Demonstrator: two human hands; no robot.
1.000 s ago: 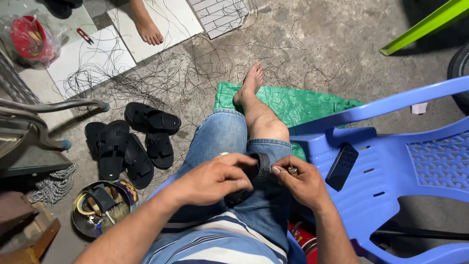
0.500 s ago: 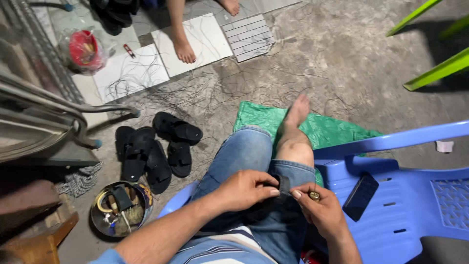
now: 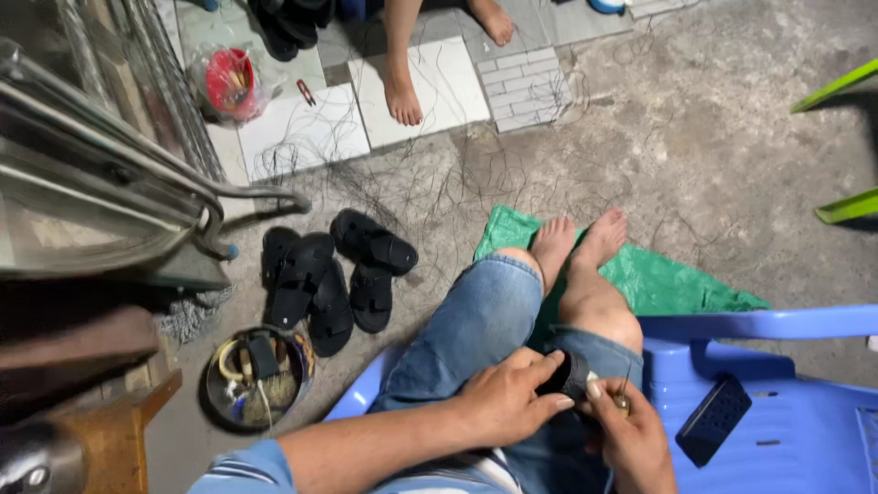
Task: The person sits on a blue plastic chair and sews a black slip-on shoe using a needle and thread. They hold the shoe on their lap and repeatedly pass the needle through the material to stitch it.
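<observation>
I sit on a blue plastic chair [image 3: 366, 393] in rolled denim jeans, my bare feet on a green sheet [image 3: 658, 279]. My left hand [image 3: 508, 398] pinches a small black piece [image 3: 574, 373] over my right thigh. My right hand [image 3: 626, 434] touches the same black piece with its thumb and grips a small round brass-coloured part [image 3: 622, 402] from which thin dark strands rise. The two hands meet above my knee.
A second blue chair [image 3: 786, 402] at my right carries a black rectangular object [image 3: 713, 419]. Several black sandals [image 3: 334, 270] lie left, beside a round tin of tools [image 3: 256, 375]. Another person's bare feet [image 3: 402, 91] stand on white tiles. Loose dark strands litter the concrete.
The view has tilted further down and left, so the sandals, tin and metal frame fill more of the picture. My hands stay together on the small black piece above the knee.
</observation>
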